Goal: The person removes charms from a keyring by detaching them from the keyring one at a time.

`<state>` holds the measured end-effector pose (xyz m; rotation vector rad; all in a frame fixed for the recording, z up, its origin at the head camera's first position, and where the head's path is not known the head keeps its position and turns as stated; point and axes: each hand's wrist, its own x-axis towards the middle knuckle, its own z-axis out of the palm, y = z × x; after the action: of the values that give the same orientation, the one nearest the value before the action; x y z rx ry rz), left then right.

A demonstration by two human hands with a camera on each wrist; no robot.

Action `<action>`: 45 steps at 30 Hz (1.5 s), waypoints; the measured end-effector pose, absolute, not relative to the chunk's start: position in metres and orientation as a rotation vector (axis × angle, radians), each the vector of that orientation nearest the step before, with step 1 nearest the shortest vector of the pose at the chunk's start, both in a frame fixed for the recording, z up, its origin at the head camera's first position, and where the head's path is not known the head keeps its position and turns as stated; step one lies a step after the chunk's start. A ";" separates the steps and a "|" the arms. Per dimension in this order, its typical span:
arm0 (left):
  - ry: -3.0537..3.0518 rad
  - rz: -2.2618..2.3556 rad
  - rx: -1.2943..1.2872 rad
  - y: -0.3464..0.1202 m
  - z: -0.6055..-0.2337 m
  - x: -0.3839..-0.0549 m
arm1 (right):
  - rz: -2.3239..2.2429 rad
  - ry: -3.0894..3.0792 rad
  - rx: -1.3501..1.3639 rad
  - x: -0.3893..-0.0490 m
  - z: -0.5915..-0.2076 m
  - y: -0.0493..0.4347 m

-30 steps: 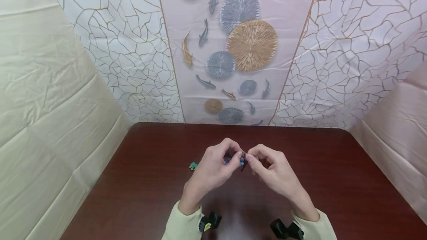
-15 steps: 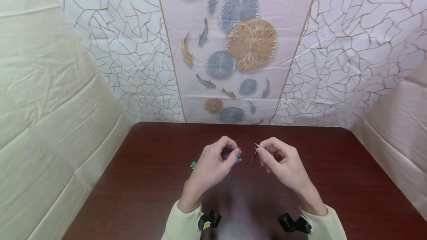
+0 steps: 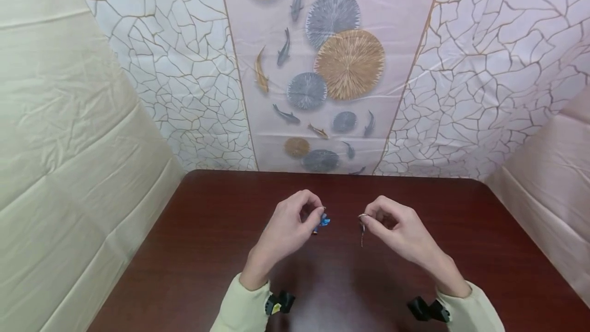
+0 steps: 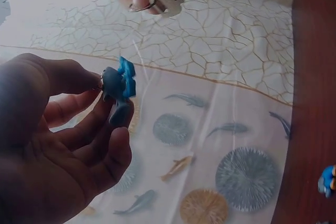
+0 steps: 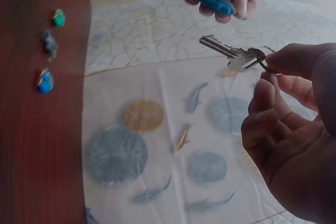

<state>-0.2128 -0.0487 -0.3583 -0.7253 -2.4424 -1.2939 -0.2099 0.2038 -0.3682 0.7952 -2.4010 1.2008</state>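
My left hand (image 3: 288, 227) pinches a small blue figurine charm (image 4: 126, 80) between thumb and forefinger, held above the table. In the left wrist view it has a bright blue part and a grey-blue body. A short way to the right, my right hand (image 3: 405, 229) pinches a thin metal key ring (image 5: 264, 62) by its edge. From that ring hangs a silver key (image 5: 228, 51), which dangles below the fingers in the head view. A gap separates the key from the charm.
On the dark red-brown table (image 3: 221, 281) lie a green figurine (image 5: 58, 18), a grey-blue one (image 5: 49, 44) and a blue one (image 5: 45, 81) in a row, hidden behind my left hand in the head view. A patterned cloth backdrop (image 3: 184, 65) rises behind the table's far edge.
Both hands were together at the charm and key; they have since drawn apart. The right hand moved right with the ring and key, the left slightly left with the charm.
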 end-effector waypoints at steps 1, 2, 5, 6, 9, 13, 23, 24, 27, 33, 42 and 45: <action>-2.452 -1.288 -0.723 -0.050 -0.359 -0.213 | 1.179 -2.402 0.797 -0.211 -0.370 0.206; -2.462 -1.285 -0.720 -0.051 -0.360 -0.213 | 1.161 -2.403 0.795 -0.212 -0.372 0.208; -2.499 -1.267 -0.710 -0.056 -0.363 -0.214 | 1.152 -2.406 0.792 -0.214 -0.377 0.216; -2.515 -1.263 -0.708 -0.057 -0.364 -0.214 | 1.153 -2.409 0.788 -0.214 -0.378 0.218; -2.564 -1.256 -0.707 -0.063 -0.368 -0.216 | 1.152 -2.436 0.756 -0.217 -0.383 0.226; -2.632 -1.230 -0.727 -0.069 -0.375 -0.220 | 1.130 -2.489 0.703 -0.220 -0.389 0.237; -2.785 -1.099 -0.708 -0.084 -0.402 -0.232 | 1.108 -2.616 0.592 -0.229 -0.408 0.265; -2.806 -1.102 -0.699 -0.086 -0.405 -0.233 | 1.106 -2.628 0.581 -0.230 -0.410 0.267; -2.850 -1.085 -0.696 -0.089 -0.412 -0.236 | 1.101 -2.658 0.552 -0.233 -0.414 0.275; -2.964 -1.048 -0.713 -0.094 -0.427 -0.242 | 1.086 -2.739 0.502 -0.237 -0.422 0.288; -3.113 -0.946 -0.746 -0.098 -0.445 -0.247 | 1.070 -2.828 0.454 -0.245 -0.437 0.304; -3.122 -0.907 -0.773 -0.099 -0.448 -0.248 | 1.059 -2.858 0.423 -0.248 -0.443 0.310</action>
<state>-0.2482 -0.0995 -0.4483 -0.7731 -3.1219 -0.9072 -0.2481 0.3099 -0.4426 0.4231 -2.8582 1.0594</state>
